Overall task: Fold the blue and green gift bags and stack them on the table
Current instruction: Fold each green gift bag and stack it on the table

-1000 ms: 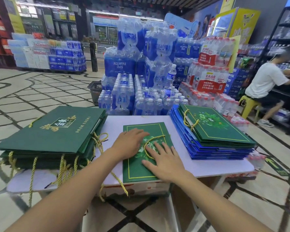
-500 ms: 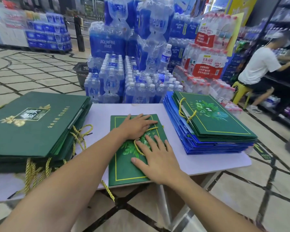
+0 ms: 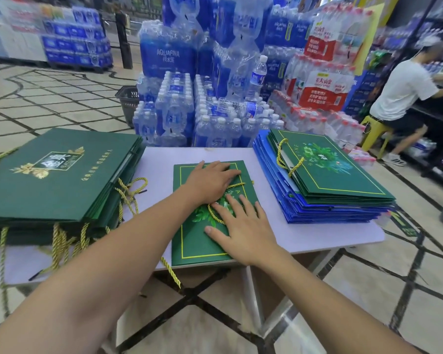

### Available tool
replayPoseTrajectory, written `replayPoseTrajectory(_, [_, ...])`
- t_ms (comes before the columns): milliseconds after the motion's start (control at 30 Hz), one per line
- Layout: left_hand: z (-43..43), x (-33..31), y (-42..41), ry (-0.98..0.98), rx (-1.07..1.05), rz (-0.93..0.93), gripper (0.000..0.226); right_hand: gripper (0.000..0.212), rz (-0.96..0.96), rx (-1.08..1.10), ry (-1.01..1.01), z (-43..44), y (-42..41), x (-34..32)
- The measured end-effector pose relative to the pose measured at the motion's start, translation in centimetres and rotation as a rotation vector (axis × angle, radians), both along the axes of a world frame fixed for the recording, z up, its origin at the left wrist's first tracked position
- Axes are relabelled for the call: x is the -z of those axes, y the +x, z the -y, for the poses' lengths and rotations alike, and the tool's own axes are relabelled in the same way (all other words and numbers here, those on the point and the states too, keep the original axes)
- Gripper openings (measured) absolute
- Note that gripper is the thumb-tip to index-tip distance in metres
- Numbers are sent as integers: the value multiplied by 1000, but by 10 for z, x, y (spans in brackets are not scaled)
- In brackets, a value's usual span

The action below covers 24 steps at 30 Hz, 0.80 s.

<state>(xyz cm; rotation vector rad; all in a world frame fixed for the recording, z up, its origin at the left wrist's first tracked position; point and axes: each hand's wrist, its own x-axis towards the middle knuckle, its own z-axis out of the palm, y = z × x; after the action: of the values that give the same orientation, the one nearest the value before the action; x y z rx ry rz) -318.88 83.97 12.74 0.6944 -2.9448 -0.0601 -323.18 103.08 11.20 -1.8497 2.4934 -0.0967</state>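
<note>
A person is pressing a folded green gift bag (image 3: 197,241) flat on the white worktop (image 3: 164,159), at its front edge, between two stacks. The left hand (image 3: 210,182) is lying palm-down on the bag's upper part, its grip apart, fingers straight and clasping nothing. The right hand (image 3: 243,231) is lying just below it on the leaf print, its grip likewise apart, fingers spread flat. The bag's gold cord handle (image 3: 215,215) is looping out between the two hands. To the right, green bags (image 3: 343,182) are sitting stacked on blue bags (image 3: 317,213). To the left, a pile of larger dark green bags (image 3: 49,175) is lying with cords dangling. Packs of bottled water (image 3: 189,118) are standing behind the worktop.
</note>
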Motion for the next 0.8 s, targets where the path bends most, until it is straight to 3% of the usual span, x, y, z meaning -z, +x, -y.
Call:
replayPoseTrajectory(133, [-17,-8,36,32,-145,-34,60,76,0,17,-17,-5,2,1])
replayPoseTrajectory(300, [-46,-8,95,-4,-468,81,74,77,23,49,-51,1,1,1])
replayPoseTrajectory(433, [-58,1,111,103,-439,63,68,77,52,53,-76,1,2,0])
replayPoseTrajectory(533, [-56,0,114,391,-426,-273,64,77,97,65,-117,0,2,-2])
replayPoseTrajectory(667, [-68,-20,114,1084,-584,-908,61,70,195,101,-215,1,1,-5])
replayPoseTrajectory(733, [-77,-27,114,1365,-588,-1015,43,66,253,125,-272,3,-1,-7])
replayPoseTrajectory(800, [-94,-31,115,1415,-538,-969,30,62,324,128,-333,6,-3,-8])
